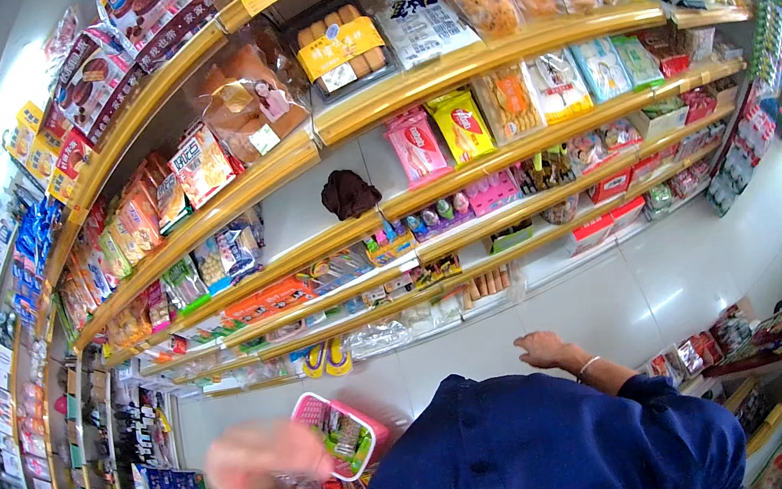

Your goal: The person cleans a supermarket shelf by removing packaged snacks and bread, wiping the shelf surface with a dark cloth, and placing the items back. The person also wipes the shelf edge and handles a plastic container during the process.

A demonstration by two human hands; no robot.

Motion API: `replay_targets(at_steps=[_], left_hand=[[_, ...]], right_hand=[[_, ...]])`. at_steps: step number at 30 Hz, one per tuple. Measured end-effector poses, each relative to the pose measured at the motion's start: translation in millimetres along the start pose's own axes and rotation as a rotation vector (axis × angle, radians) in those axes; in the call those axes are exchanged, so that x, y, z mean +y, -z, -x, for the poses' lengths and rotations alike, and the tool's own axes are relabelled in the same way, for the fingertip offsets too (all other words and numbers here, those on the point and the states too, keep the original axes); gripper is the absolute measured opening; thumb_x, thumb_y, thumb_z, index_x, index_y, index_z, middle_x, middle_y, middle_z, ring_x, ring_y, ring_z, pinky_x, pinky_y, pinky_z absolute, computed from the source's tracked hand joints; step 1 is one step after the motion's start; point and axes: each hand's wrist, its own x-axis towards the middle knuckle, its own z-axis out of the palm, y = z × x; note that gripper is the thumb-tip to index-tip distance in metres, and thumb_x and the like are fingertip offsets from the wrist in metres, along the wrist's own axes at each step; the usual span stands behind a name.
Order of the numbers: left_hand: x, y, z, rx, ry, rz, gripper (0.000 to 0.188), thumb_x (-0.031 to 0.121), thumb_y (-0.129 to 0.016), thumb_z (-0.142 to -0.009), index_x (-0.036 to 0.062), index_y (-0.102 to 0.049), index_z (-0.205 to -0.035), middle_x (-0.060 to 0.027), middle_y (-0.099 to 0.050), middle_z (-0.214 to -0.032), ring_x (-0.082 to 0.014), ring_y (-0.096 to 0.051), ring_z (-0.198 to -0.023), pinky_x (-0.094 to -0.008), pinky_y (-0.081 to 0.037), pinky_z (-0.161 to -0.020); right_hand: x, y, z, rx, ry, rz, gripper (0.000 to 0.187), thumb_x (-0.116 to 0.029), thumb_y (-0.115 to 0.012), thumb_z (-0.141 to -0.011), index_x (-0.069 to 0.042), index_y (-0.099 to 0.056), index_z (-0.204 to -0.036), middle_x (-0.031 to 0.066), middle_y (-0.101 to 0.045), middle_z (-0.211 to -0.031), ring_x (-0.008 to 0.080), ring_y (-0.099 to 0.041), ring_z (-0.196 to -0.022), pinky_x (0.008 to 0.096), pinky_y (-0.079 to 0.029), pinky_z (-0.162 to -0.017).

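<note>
My left hand [264, 466] is smeared by motion at the lower left, so its fingers cannot be made out. It hovers by a pink and white plastic basket [375, 427] that has packaged goods in it and partly covers its near side. Over the pale floor hangs my right hand [548, 350], fingers stretched out, nothing in it, a bracelet at the wrist. Ahead, a dark brown crumpled cloth [349, 194] lies on a shelf beside a pink snack packet [417, 146] and a yellow snack packet [461, 127].
Curved in the view, tiered shelves [523, 43] with yellow edges hold many bagged and boxed foods. Yellow slippers [327, 358] lie below the lowest tier. More goods [700, 352] stand low on the right. Pale tiled floor [659, 275] runs between the displays.
</note>
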Motion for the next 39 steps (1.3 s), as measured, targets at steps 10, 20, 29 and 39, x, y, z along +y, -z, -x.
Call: replay_targets(at_steps=[10,20,29,39], left_hand=[[-247,-95,110,0.145,1.173,-0.193,0.045,0.03,-0.065,-0.08,0.0032,-0.057,-0.114,-0.0164,-0.063,-0.102,-0.0257,-0.06,-0.095,-0.0345,-0.047,-0.082],[-342,-220,166,0.22,1.389,-0.519,0.024,0.029,-0.054,-0.078,0.0167,-0.069,-0.092,-0.0149,-0.064,-0.093,-0.0328,-0.06,-0.093,-0.0459,-0.049,-0.078],[-356,-228,172,0.264,1.432,-0.622,0.022,0.025,-0.051,-0.08,0.0081,-0.066,-0.082,-0.0126,-0.064,-0.084,-0.0269,-0.061,-0.086,-0.0414,-0.048,-0.069],[-250,-184,184,0.643,1.302,0.024,0.015,0.013,-0.052,-0.078,-0.0002,-0.059,-0.084,-0.0178,-0.062,-0.078,-0.029,-0.061,-0.074,-0.037,-0.046,-0.067]], right_hand=[[-14,-2,3,-0.029,0.175,-0.036,0.03,-0.021,-0.052,-0.078,-0.003,-0.054,-0.101,0.0197,-0.06,-0.099,0.0372,-0.057,-0.094,0.0475,-0.046,-0.081],[-11,20,-3,-0.182,0.226,0.101,0.038,-0.023,-0.057,-0.081,-0.006,-0.053,-0.115,0.018,-0.059,-0.109,0.0349,-0.056,-0.1,0.0436,-0.045,-0.085],[-28,25,-9,-0.198,0.236,0.102,0.039,-0.023,-0.058,-0.081,-0.007,-0.053,-0.116,0.0176,-0.059,-0.108,0.0337,-0.057,-0.099,0.0411,-0.046,-0.084],[-64,27,-28,-0.194,0.252,0.05,0.04,-0.021,-0.059,-0.08,-0.006,-0.052,-0.117,0.0166,-0.06,-0.107,0.0302,-0.06,-0.091,0.0392,-0.048,-0.08]])
